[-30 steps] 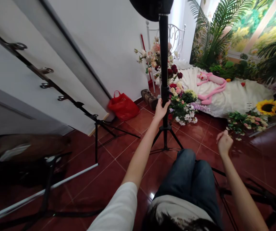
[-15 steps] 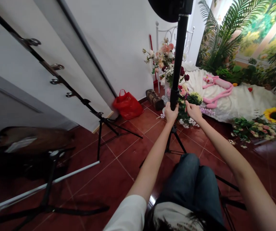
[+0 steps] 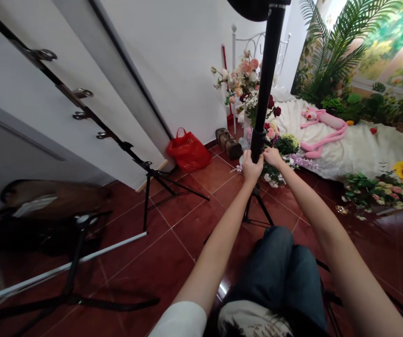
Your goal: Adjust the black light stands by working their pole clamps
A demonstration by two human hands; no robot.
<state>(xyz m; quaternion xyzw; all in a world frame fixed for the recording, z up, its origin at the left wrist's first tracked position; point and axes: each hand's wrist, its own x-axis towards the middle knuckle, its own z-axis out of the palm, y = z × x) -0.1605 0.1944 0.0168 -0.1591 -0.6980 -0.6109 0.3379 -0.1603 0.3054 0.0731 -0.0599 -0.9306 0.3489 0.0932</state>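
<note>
A black light stand (image 3: 265, 89) rises upright in front of me, with a dark round fixture (image 3: 253, 8) partly in view at its top. My left hand (image 3: 252, 167) is wrapped around the pole just below a collar, from which a small locking knob (image 3: 267, 142) sticks out to the right. On the pole's right side, below that knob, my right hand (image 3: 272, 157) is closed with its fingertips against the stand; exactly what they pinch is partly hidden. The stand's legs (image 3: 260, 208) spread on the floor beyond my knees.
A red plastic bag (image 3: 189, 152) and a brown case (image 3: 228, 143) sit by the wall. Artificial flowers (image 3: 245, 77) and a white-draped bed with a pink plush toy (image 3: 327, 120) lie beyond. At left are a clamp-hung crossbar (image 3: 64, 91), another stand (image 3: 76, 255) and a white rod (image 3: 110, 248).
My right hand has moved left, from beside the pole to touching it below the knob. The left hand keeps its hold. The view has shifted slightly.
</note>
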